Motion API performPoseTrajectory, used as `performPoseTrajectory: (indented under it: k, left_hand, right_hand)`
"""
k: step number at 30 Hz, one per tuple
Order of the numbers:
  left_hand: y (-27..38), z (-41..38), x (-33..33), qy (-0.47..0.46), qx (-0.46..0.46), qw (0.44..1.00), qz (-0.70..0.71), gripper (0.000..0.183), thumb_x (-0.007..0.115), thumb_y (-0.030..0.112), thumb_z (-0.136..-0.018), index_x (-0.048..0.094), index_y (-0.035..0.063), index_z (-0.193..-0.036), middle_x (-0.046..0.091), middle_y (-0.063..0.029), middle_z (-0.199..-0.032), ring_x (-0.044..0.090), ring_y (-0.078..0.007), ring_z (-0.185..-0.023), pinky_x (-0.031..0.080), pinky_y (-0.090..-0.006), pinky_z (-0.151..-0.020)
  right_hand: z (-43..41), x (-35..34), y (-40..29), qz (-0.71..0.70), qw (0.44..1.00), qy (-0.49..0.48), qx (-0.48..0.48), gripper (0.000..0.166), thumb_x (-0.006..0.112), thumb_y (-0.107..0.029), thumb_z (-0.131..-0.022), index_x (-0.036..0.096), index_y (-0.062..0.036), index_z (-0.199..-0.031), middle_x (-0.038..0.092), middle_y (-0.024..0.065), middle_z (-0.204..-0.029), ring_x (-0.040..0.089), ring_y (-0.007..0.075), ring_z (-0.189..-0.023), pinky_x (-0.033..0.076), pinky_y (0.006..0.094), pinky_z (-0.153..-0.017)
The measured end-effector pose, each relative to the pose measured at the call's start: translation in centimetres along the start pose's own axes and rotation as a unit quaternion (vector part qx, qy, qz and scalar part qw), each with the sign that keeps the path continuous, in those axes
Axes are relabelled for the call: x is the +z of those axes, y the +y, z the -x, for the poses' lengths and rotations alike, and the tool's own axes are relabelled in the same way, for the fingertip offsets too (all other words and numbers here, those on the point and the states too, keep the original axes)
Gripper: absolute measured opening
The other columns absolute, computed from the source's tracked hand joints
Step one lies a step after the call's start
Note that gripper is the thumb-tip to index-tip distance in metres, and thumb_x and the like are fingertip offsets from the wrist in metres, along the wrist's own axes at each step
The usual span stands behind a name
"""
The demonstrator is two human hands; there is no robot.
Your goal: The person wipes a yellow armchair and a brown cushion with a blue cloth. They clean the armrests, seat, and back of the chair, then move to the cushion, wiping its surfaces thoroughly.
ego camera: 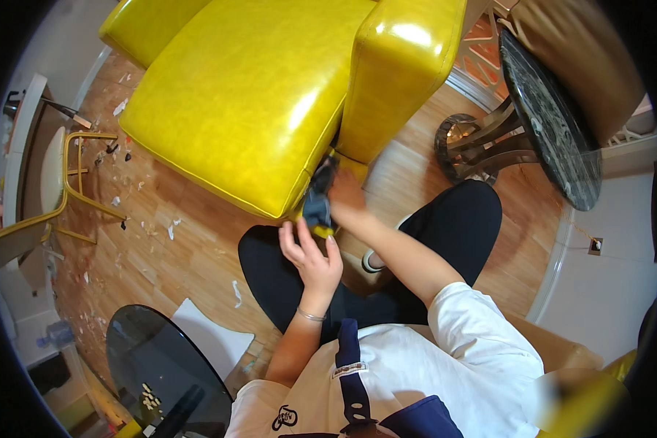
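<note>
A glossy yellow leather-look armchair (241, 104) stands before me, its seat cushion (213, 142) facing up. At the cushion's front corner, beside the armrest (394, 76), my right hand (347, 189) appears closed around a dark object (317, 205) with yellow at its lower end. Motion blur hides what this object is and most of the fingers. Just below it is my left hand (312, 263), fingers and thumb spread apart, fingertips close to the cushion corner and the object's lower end. Whether they touch either cannot be told.
A round dark marble-look table (547, 120) stands at right. A gold-framed chair (65, 186) is at left. White and dark scraps litter the wood floor (169, 202). A dark glass tabletop (159, 361) and a white sheet (213, 339) lie lower left. My knees flank the work.
</note>
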State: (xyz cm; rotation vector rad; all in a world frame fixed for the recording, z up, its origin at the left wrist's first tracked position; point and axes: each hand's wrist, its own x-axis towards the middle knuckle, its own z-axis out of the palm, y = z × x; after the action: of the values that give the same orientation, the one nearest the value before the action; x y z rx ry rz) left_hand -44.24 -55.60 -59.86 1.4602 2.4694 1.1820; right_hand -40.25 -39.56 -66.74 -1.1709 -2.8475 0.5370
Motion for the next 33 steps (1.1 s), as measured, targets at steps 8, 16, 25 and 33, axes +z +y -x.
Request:
performPoseTrajectory:
  k: [8, 16, 25, 33]
  left_hand:
    - [-0.7, 0.6, 2.7, -0.196, 0.007, 0.980, -0.023, 0.048, 0.067, 0.019, -0.086, 0.054, 0.0009, -0.129, 0.049, -0.0234, -0.131, 0.044, -0.0432, -0.122, 0.038, -0.0479, -0.103]
    - [-1.3, -0.5, 1.7, -0.203, -0.010, 0.978, -0.057, 0.037, 0.073, 0.016, -0.074, 0.062, -0.0001, -0.105, 0.059, -0.0174, -0.102, 0.056, -0.0374, -0.096, 0.048, -0.0444, -0.085]
    - [-2.3, 2.4, 2.0, -0.240, -0.029, 0.970, -0.017, 0.018, 0.072, 0.016, -0.080, 0.066, -0.0011, -0.083, 0.060, -0.0156, -0.088, 0.059, -0.0339, -0.086, 0.050, -0.0403, -0.077]
    - [-1.2, -0.3, 0.4, -0.148, -0.087, 0.947, 0.273, 0.017, 0.065, 0.012, -0.090, 0.069, -0.0037, -0.088, 0.067, -0.0156, -0.094, 0.065, -0.0278, -0.086, 0.050, -0.0338, -0.081]
  right_hand:
    - [5.3, 0.3, 2.3, 0.124, 0.986, 0.104, -0.031, 0.050, 0.059, -0.022, -0.079, 0.062, 0.0014, -0.122, 0.051, 0.0211, -0.139, 0.045, 0.0369, -0.128, 0.032, 0.0473, -0.110]
    - [5.2, 0.4, -1.4, 0.034, 0.983, 0.167, -0.068, 0.051, 0.073, -0.026, -0.072, 0.065, -0.0009, -0.116, 0.056, 0.0170, -0.132, 0.053, 0.0336, -0.116, 0.045, 0.0425, -0.097]
    - [5.1, -4.4, 3.2, -0.090, 0.947, 0.303, 0.049, 0.018, 0.067, -0.016, -0.074, 0.065, -0.0014, -0.064, 0.059, 0.0178, -0.072, 0.058, 0.0382, -0.070, 0.047, 0.0487, -0.063]
    - [5.0, -6.3, 4.0, -0.295, 0.915, 0.199, 0.188, 0.025, 0.058, -0.013, -0.084, 0.070, -0.0043, -0.104, 0.068, 0.0239, -0.086, 0.066, 0.0410, -0.079, 0.053, 0.0461, -0.070]
